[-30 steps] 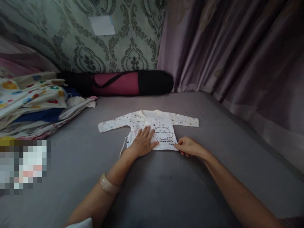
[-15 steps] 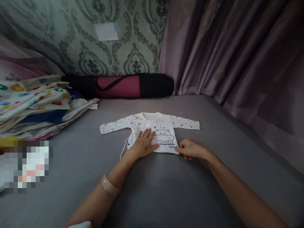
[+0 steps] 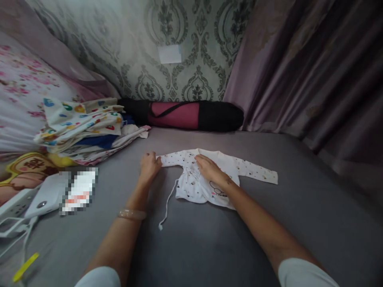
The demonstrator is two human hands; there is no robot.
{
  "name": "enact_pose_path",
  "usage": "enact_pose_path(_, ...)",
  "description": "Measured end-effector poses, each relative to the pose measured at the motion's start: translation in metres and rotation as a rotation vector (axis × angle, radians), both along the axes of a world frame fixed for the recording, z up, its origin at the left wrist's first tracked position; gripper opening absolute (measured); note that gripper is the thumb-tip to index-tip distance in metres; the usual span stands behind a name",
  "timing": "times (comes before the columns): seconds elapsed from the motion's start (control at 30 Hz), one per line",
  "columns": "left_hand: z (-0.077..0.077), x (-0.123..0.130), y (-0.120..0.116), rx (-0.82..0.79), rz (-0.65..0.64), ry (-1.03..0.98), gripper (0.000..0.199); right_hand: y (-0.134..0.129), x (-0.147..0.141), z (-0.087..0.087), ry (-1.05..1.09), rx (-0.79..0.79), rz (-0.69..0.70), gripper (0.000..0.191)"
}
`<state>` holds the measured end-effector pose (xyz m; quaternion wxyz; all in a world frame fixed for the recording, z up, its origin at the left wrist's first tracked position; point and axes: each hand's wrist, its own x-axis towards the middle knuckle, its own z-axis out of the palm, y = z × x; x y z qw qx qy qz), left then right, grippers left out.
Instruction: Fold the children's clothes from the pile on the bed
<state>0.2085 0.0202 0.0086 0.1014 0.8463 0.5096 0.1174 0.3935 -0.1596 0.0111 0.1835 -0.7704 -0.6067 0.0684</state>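
A white baby shirt (image 3: 191,190) with small printed figures and a cartoon animal lies spread on the grey bed sheet (image 3: 191,247). At the end of its left sleeve, my left hand (image 3: 150,166) has its fingers closed on the cuff. My right hand (image 3: 211,170) rests flat on the chest below the neckline, fingers stretched out, covering part of the cartoon. A white tie string (image 3: 169,203) trails from the shirt's left side onto the sheet. The other sleeve (image 3: 259,172) lies stretched out to the right, touched by neither hand.
A pile of folded clothes (image 3: 89,127) sits at the left. Along the wall lies a black and maroon long bag (image 3: 179,115). Nearer left are a white power strip (image 3: 18,203), a white device (image 3: 49,195) with cables, and a blurred-out item (image 3: 80,189). Purple curtains (image 3: 284,79) hang at right.
My left hand has gone from the shirt's front to the left cuff. My right hand has left the lower right hem for the chest. The view has shifted left.
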Motion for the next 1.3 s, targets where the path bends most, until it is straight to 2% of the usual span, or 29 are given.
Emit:
enact_pose_path(0.1, -0.009, -0.017, 0.012, -0.015, 0.142, 0.004, 0.041, 0.026, -0.008, -0.013, -0.048, -0.047, 0.039, 0.046)
enact_pose_path(0.23, -0.013, -0.025, 0.018, -0.078, 0.160, -0.027, 0.042, 0.044, -0.012, -0.020, -0.048, -0.135, -0.071, 0.062)
enact_pose_path(0.33, -0.013, -0.024, 0.023, -0.105, 0.160, -0.050, 0.038, 0.045, -0.013, -0.024, -0.061, -0.176, -0.143, 0.067)
enact_pose_path(0.6, -0.020, -0.019, 0.032, -0.154, 0.174, -0.122, 0.021, 0.044, -0.014, -0.033, -0.180, -0.176, -0.159, 0.062)
enact_pose_path(0.77, -0.024, -0.013, 0.037, -0.199, 0.124, -0.359, 0.010, 0.046, -0.015, -0.036, -0.199, -0.163, -0.167, 0.061)
enact_pose_path(0.87, -0.024, -0.012, 0.040, -0.250, 0.139, -0.514, 0.014, 0.046, -0.015, -0.036, -0.194, -0.154, -0.166, 0.061)
enact_pose_path(0.97, -0.024, -0.014, 0.043, -0.286, 0.137, -0.576, 0.015, 0.046, -0.016, -0.036, -0.182, -0.156, -0.165, 0.061)
enact_pose_path(1.17, -0.034, -0.020, 0.045, -0.083, 0.098, -0.472, 0.016, 0.047, -0.016, -0.037, -0.174, -0.197, -0.188, 0.061)
enact_pose_path(1.3, -0.036, -0.021, 0.040, -0.011, 0.057, -0.379, 0.021, 0.049, -0.017, -0.035, -0.148, -0.222, -0.201, 0.062)
